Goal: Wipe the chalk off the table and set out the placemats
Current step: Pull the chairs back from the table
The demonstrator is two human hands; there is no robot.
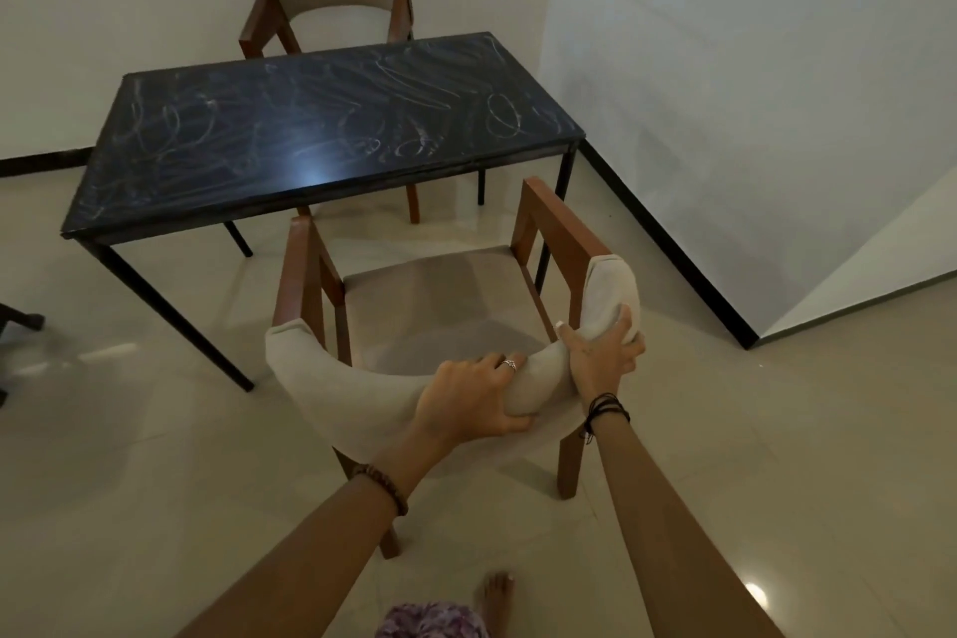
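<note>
A: Both hands on the near chair (430,306): left hand (468,391) clenched over the padded backrest, right hand (603,352) gripping its curved end, fingers (624,321) wrapped round it.

B: I'd lift it level and swing it clear, minding that bare foot (496,596) below.

A: Beyond it, the dark tabletop (310,135) is scribbled all over with chalk (502,117).

B: No cloth or placemats in sight. Far chair (336,0) sits tucked behind, against the wall.
</note>
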